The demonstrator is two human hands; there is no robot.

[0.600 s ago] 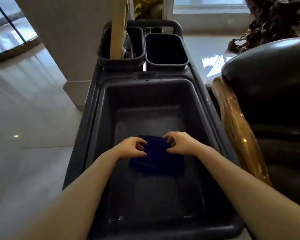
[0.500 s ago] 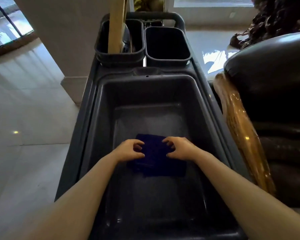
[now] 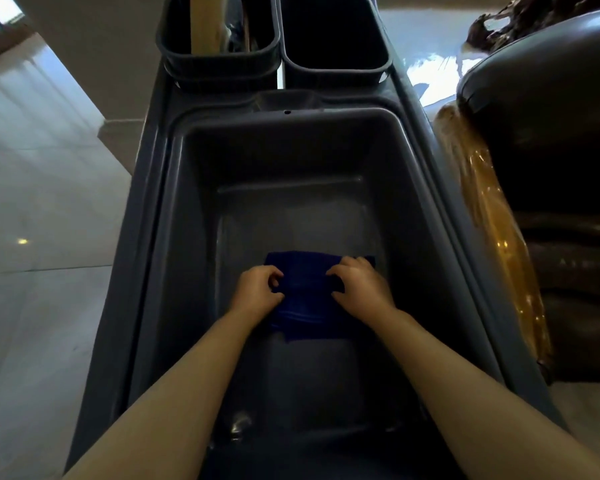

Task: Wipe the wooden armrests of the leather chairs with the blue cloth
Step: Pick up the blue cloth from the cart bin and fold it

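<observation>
Both hands, left hand and right hand, each pinch the blue cloth in a closed grip inside a grey cart tub; pale polished floor left, leather chair with wooden armrest right.

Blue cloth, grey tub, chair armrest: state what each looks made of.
Blue cloth: soft woven fabric, maybe microfibre; it folds and bunches under both hands.
Grey tub: moulded plastic, semi-matte; rounded corners, dull sheen.
Armrest: varnished wood, by its amber colour and glossy highlights; possibly film-wrapped.
</observation>
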